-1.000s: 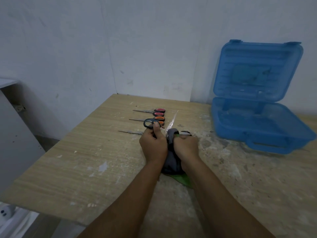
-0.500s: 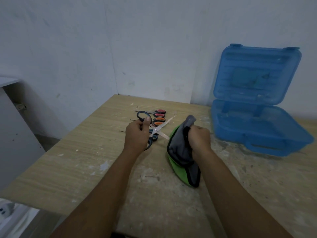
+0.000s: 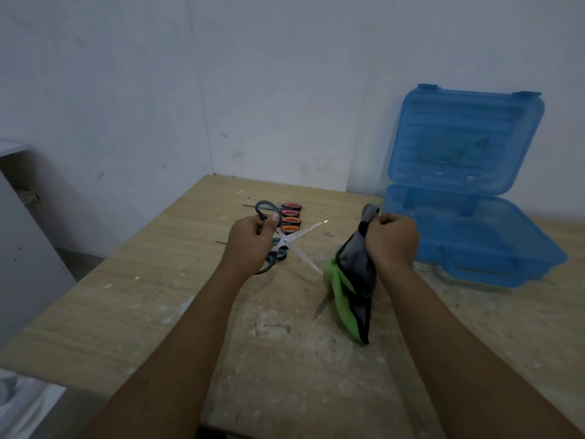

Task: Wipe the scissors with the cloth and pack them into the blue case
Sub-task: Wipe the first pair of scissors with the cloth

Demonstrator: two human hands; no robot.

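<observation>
Stained wooden table (image 3: 142, 312) with spare scissors (image 3: 291, 221), open blue case (image 3: 493, 264)

bare table (image 3: 493, 318) leads to the open blue case (image 3: 493, 245) at right; spare scissors (image 3: 292, 213) clutter far centre.

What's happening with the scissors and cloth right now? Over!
Left hand grips black-handled scissors, blades spread. Right hand grips grey-green cloth, off the blades. Blue case open, nothing blocking it.

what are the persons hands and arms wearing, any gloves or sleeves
Two bare hands, left hand and right hand, no gloves, and no rings, watch or bracelet that I can see. Both forearms are bare to the frame's bottom edge: no sleeves in view.
</observation>
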